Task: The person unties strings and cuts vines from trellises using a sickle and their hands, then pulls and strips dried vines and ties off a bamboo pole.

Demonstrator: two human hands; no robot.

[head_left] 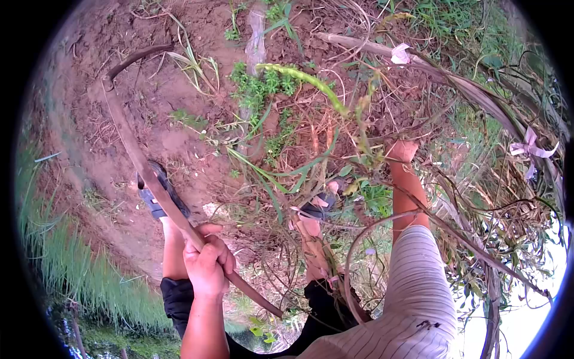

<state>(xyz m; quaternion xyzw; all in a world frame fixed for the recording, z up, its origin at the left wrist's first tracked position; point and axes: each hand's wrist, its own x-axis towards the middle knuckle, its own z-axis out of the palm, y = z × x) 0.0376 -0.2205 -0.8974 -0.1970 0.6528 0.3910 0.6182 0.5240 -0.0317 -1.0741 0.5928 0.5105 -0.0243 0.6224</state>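
Observation:
My left hand [207,258] is wrapped round the long wooden handle of a sickle [134,143]. The tool slants up to the left, and its dark curved blade [140,57] points right above bare soil. My right hand [403,152] reaches forward among tangled dry vines [371,161]. Its fingers look curled, but stems and the viewing angle hide what they grip. Left of that hand, a long green pod [308,82] arches over small green weeds [263,84].
A thick dry stalk [472,90] with pink ties [531,146] runs along the right. Bent stems [353,263] cross before my body. My shoes [161,190] stand on reddish soil. A plastic strip [256,36] lies ahead, and tall grass [89,269] grows at left.

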